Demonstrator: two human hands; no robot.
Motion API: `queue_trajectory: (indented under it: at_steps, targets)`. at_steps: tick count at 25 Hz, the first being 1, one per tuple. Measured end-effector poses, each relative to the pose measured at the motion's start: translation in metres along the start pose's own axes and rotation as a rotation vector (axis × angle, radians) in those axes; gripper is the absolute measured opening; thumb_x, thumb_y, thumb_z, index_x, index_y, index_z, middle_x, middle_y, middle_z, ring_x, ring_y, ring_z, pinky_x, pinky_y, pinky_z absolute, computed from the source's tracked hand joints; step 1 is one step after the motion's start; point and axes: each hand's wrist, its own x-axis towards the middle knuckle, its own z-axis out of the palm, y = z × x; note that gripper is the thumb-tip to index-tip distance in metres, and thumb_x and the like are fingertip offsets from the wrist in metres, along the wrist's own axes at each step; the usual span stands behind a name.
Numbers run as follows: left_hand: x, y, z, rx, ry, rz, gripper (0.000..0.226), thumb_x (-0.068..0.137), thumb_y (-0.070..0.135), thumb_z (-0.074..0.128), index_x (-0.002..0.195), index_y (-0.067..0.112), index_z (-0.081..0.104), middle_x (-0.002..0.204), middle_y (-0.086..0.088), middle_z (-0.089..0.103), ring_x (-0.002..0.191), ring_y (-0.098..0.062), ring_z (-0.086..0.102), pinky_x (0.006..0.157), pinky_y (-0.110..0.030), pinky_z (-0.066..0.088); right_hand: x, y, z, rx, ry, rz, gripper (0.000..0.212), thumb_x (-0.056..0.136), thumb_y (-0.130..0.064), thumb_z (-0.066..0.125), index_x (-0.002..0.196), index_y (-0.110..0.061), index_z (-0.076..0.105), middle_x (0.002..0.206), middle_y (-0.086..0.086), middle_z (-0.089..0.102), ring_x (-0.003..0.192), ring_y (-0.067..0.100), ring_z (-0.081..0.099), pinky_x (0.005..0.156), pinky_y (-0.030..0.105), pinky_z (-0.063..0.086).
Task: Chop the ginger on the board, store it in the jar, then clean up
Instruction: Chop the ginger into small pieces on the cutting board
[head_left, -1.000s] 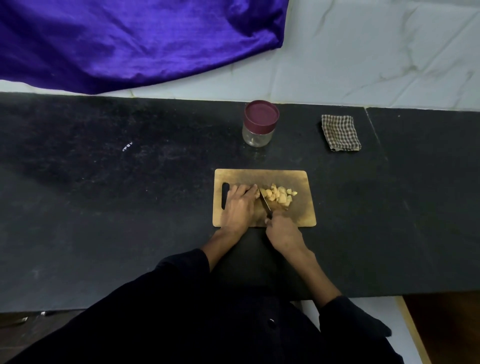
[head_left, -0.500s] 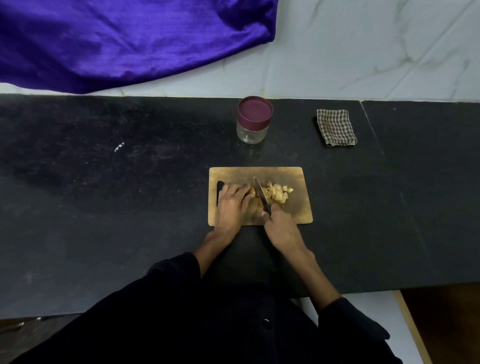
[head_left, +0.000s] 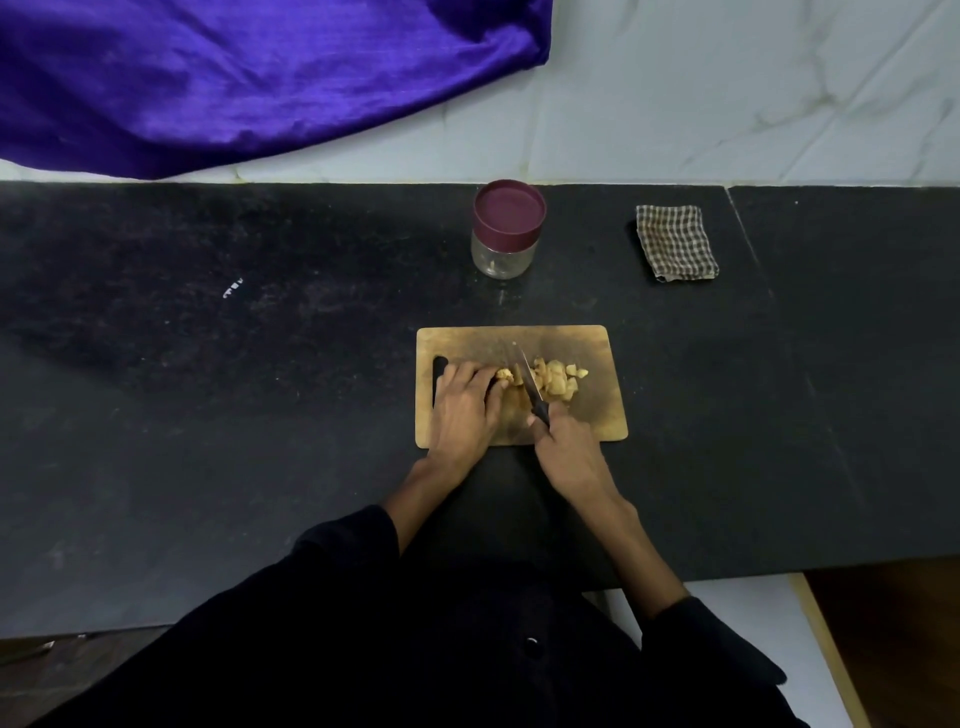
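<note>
A wooden cutting board (head_left: 582, 343) lies on the black counter in front of me. Pale chopped ginger pieces (head_left: 558, 382) sit in a small pile at its middle. My left hand (head_left: 465, 405) rests on the board's left half, its curled fingertips holding an uncut ginger piece (head_left: 505, 375). My right hand (head_left: 569, 452) grips the black handle of a knife (head_left: 529, 376), whose blade stands between the uncut piece and the pile. A clear jar (head_left: 504, 252) with a maroon lid (head_left: 509, 210) stands behind the board, lid on.
A folded checked cloth (head_left: 675, 241) lies at the back right of the black counter (head_left: 208, 389). Purple fabric (head_left: 234, 78) hangs over the white wall at the back left. The counter's front edge runs near my body; a seam crosses it at the right.
The knife blade has shifted slightly left towards my left fingers, and the uncut piece beside them is shorter. The camera view drifted a little; the jar and cloth have not moved.
</note>
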Motion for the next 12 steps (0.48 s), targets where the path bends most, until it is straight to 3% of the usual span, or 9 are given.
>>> queue_trajectory:
  at_steps: [5, 9, 12]
  targets:
    - [0.0005, -0.0005, -0.0008, -0.008, -0.011, 0.002, 0.033, 0.095, 0.028, 0.045, 0.116, 0.008, 0.063, 0.108, -0.008, 0.063, 0.099, -0.023, 0.052, 0.090, -0.039, 0.044, -0.0025, -0.0025, 0.0044, -0.031, -0.044, -0.026, 0.022, 0.104, -0.030, 0.045, 0.116, -0.013, 0.053, 0.098, 0.007, 0.064, 0.089, 0.022, 0.065, 0.082, 0.048, 0.055]
    - [-0.0010, -0.0006, -0.0008, -0.015, 0.003, 0.016, 0.041, 0.095, 0.033, 0.038, 0.114, 0.008, 0.064, 0.106, -0.007, 0.065, 0.099, -0.024, 0.054, 0.090, -0.040, 0.046, -0.0043, -0.0025, 0.0045, -0.090, -0.016, -0.030, 0.019, 0.105, -0.030, 0.044, 0.112, -0.014, 0.052, 0.093, 0.005, 0.063, 0.082, 0.019, 0.063, 0.072, 0.039, 0.053]
    - [-0.0014, -0.0005, -0.0007, -0.026, 0.011, 0.040, 0.034, 0.094, 0.026, 0.042, 0.112, 0.008, 0.065, 0.103, -0.007, 0.065, 0.096, -0.024, 0.055, 0.085, -0.044, 0.048, -0.0064, -0.0029, 0.0046, -0.101, -0.003, -0.052, 0.017, 0.105, -0.030, 0.043, 0.112, -0.016, 0.050, 0.090, 0.004, 0.063, 0.080, 0.018, 0.063, 0.069, 0.038, 0.052]
